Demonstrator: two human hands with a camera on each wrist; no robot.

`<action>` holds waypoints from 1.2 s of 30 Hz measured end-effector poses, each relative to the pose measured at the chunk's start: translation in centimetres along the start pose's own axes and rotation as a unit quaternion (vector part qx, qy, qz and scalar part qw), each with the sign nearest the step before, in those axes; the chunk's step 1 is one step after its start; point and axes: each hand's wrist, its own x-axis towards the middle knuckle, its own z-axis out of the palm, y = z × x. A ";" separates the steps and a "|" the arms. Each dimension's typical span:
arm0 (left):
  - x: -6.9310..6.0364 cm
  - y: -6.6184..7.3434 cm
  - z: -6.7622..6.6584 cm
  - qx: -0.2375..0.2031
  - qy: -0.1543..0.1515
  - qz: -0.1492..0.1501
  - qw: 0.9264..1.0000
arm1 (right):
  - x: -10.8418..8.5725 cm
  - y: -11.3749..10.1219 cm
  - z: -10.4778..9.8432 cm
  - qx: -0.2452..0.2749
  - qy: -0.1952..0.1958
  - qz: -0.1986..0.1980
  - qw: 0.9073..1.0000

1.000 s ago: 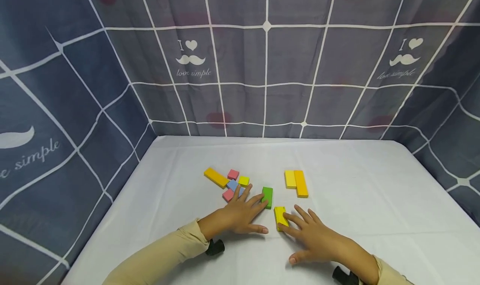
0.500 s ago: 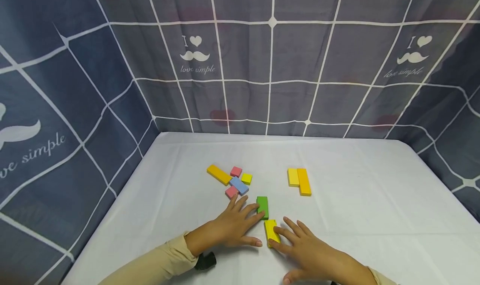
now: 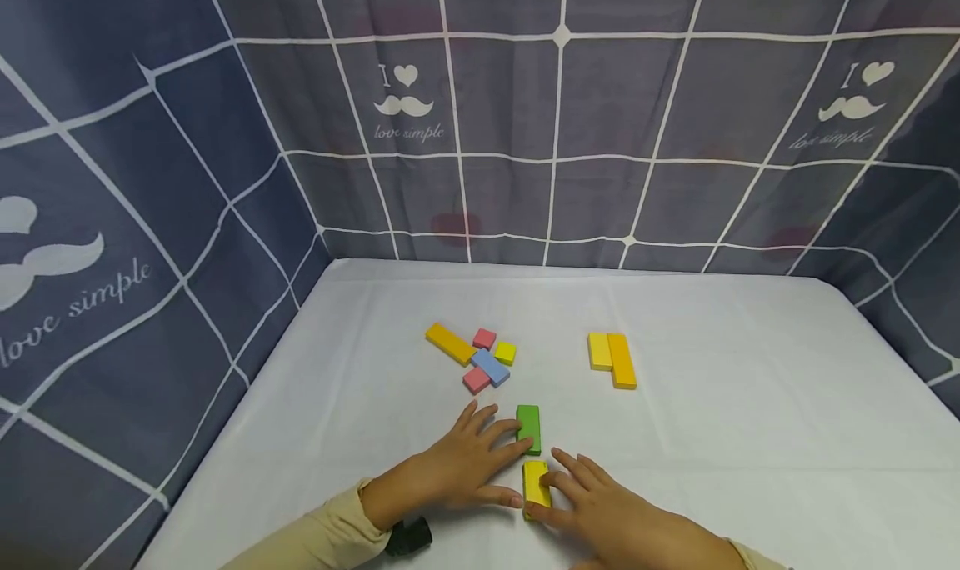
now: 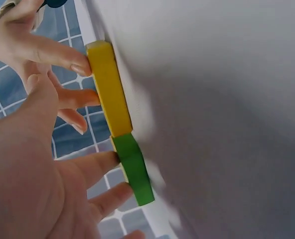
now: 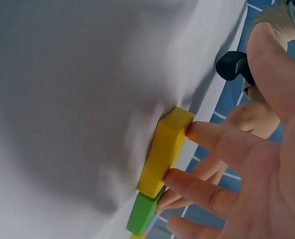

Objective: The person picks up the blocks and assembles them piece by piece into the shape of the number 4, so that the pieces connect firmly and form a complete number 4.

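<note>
On the white table, the green block lies lengthwise just beyond a yellow block. My left hand touches the green block's left side with two spread fingertips, its thumb beside the yellow block. The fingertips of my right hand rest against the yellow block's right side. In the left wrist view the ends of the yellow block and the green block meet. The right wrist view shows two right fingertips on the yellow block, with the green block at its far end.
Farther back on the left lie an orange block, a blue block, two pink blocks and a small yellow block. A light yellow block and an orange block lie side by side at the back right.
The green and yellow blocks have moved nearer the table's front and to the left, both hands moving along with them. They now stand more nearly in line. The view has shifted slightly.
</note>
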 end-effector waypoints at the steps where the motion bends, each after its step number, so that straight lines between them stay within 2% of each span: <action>1: 0.0 0.0 0.1 -0.006 0.002 0.004 1.000 | 0.0 0.0 0.0 -0.001 0.003 -0.003 1.000; 11: -0.6 -0.3 0.0 -0.009 0.010 0.031 0.999 | 0.7 -0.1 -0.5 0.002 0.020 -0.016 1.000; 23: -0.9 -0.3 0.0 -0.018 0.021 0.037 0.999 | 1.0 0.2 -0.6 0.007 0.033 -0.023 0.999; 27: -1.2 -0.2 0.1 -0.015 0.020 0.034 0.999 | 0.9 0.1 -0.6 0.014 0.035 -0.032 0.999; 32: -1.6 0.2 0.4 0.004 0.039 0.044 0.998 | 0.9 0.1 -0.5 0.026 0.027 -0.042 0.998; 36: -1.9 0.6 0.6 0.001 0.044 0.050 0.998 | 1.0 -0.1 -0.3 0.029 0.023 -0.049 0.998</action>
